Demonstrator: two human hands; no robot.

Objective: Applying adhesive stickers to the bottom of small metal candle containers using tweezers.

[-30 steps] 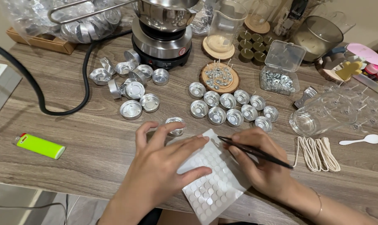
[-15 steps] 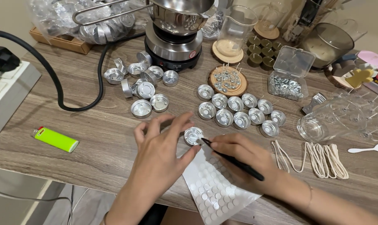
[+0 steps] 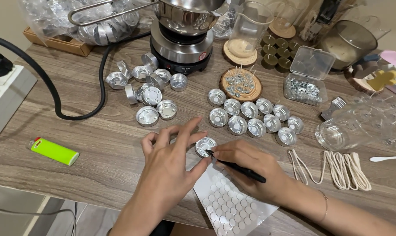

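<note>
My left hand (image 3: pixel 169 164) pinches a small silver metal cup (image 3: pixel 205 146) on the wooden table (image 3: pixel 93 157), thumb and fingers around its rim. My right hand (image 3: pixel 246 168) grips black tweezers (image 3: pixel 237 167) whose tip reaches into that cup. Under both hands lies a white sheet of round stickers (image 3: pixel 231 205), running to the table's near edge. Two rows of matching metal cups (image 3: pixel 255 118) stand just beyond the hands.
A loose pile of metal cups (image 3: pixel 147 91) sits at centre left, a green lighter (image 3: pixel 53 150) at left. A hot plate with a steel pot (image 3: pixel 182 39), a black cable (image 3: pixel 53 94), a wooden disc of wick holders (image 3: pixel 241 83), white wicks (image 3: pixel 333 168) and a clear jar (image 3: pixel 342 129) surround the work.
The left hand lifted off the sticker sheet and took hold of one cup. The right hand moved the tweezers' tip from the sheet into that cup.
</note>
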